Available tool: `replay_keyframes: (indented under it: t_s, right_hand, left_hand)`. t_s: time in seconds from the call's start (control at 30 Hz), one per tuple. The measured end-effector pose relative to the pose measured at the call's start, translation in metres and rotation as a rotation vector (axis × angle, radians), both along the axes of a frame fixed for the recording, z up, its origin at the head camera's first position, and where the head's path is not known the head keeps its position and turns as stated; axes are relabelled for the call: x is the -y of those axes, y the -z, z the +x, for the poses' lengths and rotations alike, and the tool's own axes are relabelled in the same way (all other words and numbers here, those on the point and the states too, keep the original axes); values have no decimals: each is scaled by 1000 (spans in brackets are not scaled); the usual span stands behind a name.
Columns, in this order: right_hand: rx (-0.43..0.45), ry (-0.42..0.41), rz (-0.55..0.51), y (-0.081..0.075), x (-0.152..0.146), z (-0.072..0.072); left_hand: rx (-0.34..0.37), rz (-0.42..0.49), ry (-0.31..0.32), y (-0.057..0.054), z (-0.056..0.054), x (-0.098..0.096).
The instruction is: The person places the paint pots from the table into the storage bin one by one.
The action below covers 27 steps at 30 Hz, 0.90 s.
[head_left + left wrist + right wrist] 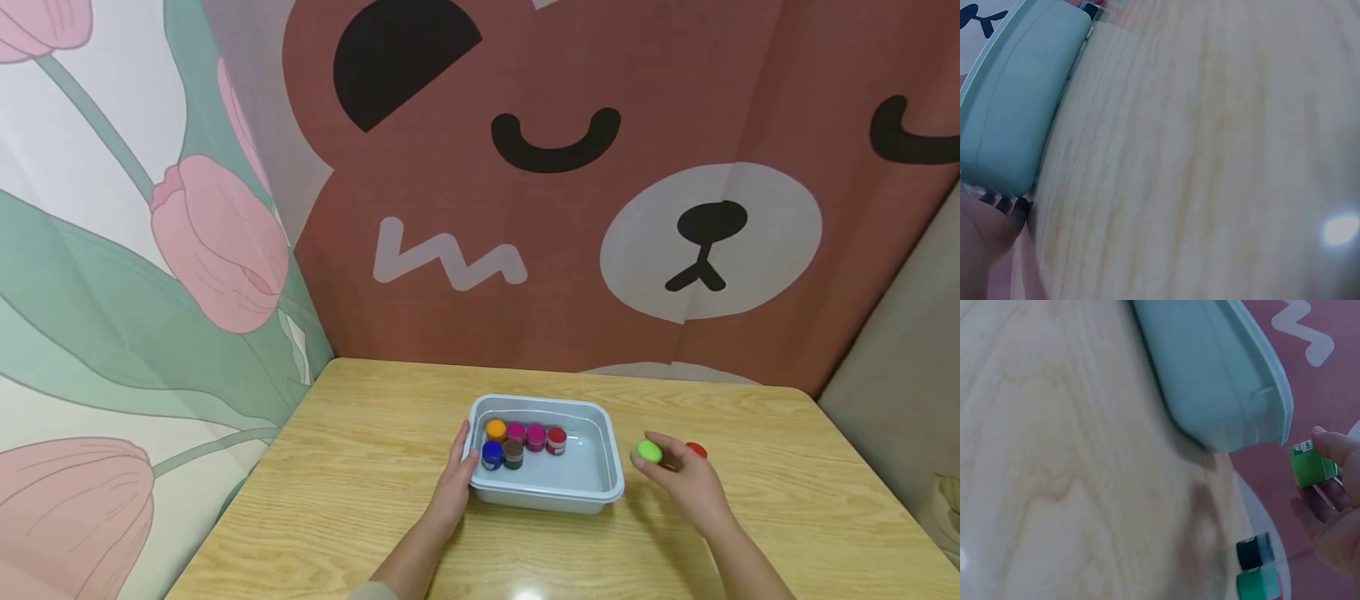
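Note:
A pale blue-grey plastic tub point(542, 498) stands on the table. My left hand point(450, 487) holds its left side, thumb at the rim and fingers along the outer wall; in the left wrist view those fingers point(1017, 215) show at the tub's lower end. Beyond the tub's right side, my right hand point(690, 483) pinches a small paint jar with a light green lid point(648, 452). That green jar point(1308, 467) hangs above table height in the right wrist view. Inside the tub sit an orange jar point(496, 429), magenta jars point(536, 435), a red jar point(556, 439), a blue jar point(492, 453) and a brown jar point(513, 452).
Behind my right hand a red-lidded jar point(697, 450) shows partly. A dark jar point(1255, 550) and a green jar point(1259, 583) stand on the table below that hand. The wooden table point(360, 483) ends at a bear-print curtain point(450, 325).

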State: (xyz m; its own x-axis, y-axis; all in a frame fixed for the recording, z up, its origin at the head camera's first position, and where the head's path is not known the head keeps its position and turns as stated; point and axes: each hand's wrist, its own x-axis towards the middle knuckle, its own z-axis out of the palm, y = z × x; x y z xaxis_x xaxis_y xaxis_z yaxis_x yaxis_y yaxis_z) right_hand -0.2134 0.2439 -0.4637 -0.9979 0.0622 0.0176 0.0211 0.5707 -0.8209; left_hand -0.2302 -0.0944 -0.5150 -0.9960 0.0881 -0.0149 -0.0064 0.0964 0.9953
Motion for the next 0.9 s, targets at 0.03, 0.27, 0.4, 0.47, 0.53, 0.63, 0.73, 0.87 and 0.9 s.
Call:
replay_keyframes:
  t_s: [0.03,0.27,0.4,0.47,0.53,0.63,0.73,0.87,0.9]
  right_hand:
    - [-13,0,2,-2,2,-1]
    - [-25,-27,-46,-15,18,-8]
    - [-3,-49,-78,-20,29,-14]
    - [9,-63,-108,-22,36,-17]
    - [23,-79,-140,-24,42,-21]
    - [38,-106,-166,-24,52,-26]
    - [49,-118,-176,-22,62,-32]
    - [58,-131,-186,-19,76,-39]
    - [58,-137,-189,-18,79,-41]
  left_hand:
    - [-1,2,1,0,0,0]
    - [11,-5,-4,1,0,0]
    - [20,-10,-4,1,-1,0]
    - [22,-9,-4,0,0,0]
    - [23,-15,-3,0,0,0]
    - [28,-18,-5,-1,1,0]
    - [27,-24,-7,-1,1,0]
    - [22,-18,-13,0,0,-1]
    - [16,-18,-13,0,0,-1]
